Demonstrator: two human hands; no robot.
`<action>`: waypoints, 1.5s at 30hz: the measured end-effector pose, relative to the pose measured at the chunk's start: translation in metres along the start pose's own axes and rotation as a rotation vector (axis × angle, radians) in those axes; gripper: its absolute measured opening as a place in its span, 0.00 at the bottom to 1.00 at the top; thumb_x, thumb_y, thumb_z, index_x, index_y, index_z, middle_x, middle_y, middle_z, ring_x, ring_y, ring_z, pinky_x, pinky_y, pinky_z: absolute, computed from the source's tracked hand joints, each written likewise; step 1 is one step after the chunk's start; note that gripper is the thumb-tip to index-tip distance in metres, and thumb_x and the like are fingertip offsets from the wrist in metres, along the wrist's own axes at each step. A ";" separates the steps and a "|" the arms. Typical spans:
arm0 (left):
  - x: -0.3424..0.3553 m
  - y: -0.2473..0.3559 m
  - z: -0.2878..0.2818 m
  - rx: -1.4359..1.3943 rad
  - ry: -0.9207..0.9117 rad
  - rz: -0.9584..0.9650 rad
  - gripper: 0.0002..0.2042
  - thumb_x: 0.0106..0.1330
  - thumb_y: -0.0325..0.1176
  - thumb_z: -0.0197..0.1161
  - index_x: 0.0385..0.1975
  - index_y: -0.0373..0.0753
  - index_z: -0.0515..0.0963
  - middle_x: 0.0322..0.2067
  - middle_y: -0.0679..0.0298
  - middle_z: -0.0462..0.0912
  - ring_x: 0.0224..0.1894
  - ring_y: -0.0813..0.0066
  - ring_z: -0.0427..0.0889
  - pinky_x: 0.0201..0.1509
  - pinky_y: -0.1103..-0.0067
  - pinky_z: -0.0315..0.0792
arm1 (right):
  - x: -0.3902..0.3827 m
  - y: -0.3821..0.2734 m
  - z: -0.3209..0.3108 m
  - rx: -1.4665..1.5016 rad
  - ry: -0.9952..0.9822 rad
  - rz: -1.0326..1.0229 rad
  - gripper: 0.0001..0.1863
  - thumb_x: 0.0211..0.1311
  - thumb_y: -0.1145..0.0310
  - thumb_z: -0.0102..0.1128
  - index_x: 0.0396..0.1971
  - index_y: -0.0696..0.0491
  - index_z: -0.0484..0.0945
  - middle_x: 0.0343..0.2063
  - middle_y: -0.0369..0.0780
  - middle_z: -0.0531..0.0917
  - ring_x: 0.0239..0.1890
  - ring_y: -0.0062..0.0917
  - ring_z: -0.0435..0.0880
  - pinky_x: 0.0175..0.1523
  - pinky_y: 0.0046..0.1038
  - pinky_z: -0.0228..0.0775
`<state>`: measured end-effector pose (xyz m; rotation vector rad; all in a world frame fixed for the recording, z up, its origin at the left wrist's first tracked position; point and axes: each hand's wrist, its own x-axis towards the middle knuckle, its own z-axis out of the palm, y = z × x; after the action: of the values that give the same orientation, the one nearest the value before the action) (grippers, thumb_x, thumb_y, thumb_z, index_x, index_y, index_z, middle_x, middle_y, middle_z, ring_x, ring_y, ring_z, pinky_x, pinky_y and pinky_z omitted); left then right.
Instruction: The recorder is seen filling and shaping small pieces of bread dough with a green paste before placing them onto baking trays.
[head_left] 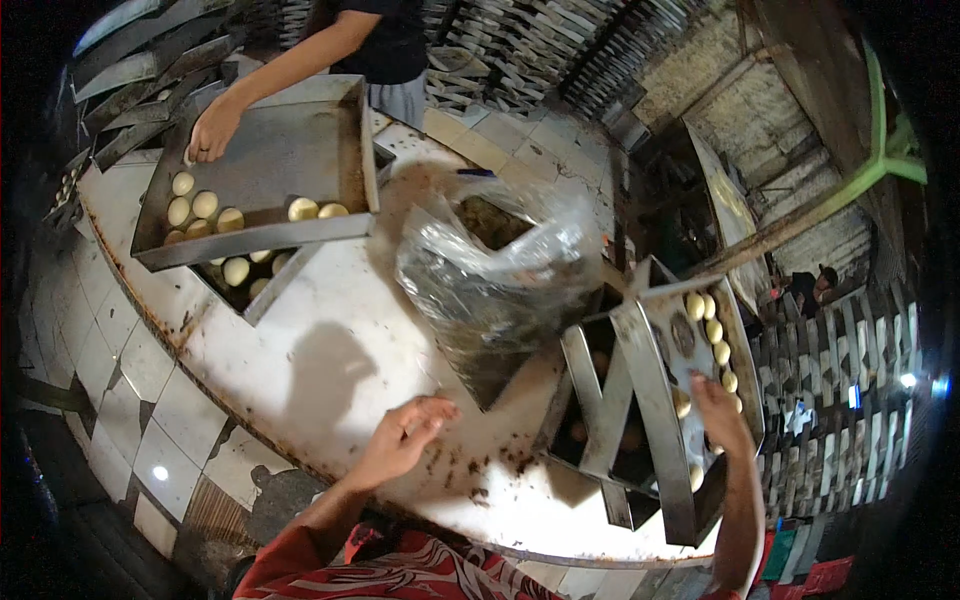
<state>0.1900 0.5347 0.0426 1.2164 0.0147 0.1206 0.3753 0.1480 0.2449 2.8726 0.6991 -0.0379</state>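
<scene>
Pale dough balls (pixel 721 352) line one side of the upper right tray (pixel 657 425), that row seemingly laid, the middle largely unfilled; right hand (pixel 722 412) beside them, grip indeterminable; left hand (pixel 408 440) half-open above the table (pixel 310 300), seemingly empty.

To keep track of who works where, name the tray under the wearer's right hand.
The upper right tray: the right hand is over it, beside a row of pale balls. The upper left tray has the other person's hand instead.
</scene>
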 end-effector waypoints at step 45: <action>0.046 0.025 -0.039 -0.127 0.447 -0.044 0.17 0.68 0.35 0.51 0.54 0.36 0.65 0.52 0.58 0.70 0.55 0.65 0.70 0.58 0.70 0.63 | 0.289 -0.229 0.081 1.870 -0.291 0.448 0.28 0.66 0.48 0.45 0.52 0.58 0.70 0.50 0.47 0.75 0.51 0.38 0.75 0.53 0.43 0.68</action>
<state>0.2310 0.5847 0.0547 1.0418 0.4178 0.3482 0.5290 0.4637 0.1061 4.2226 -0.4674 -1.8920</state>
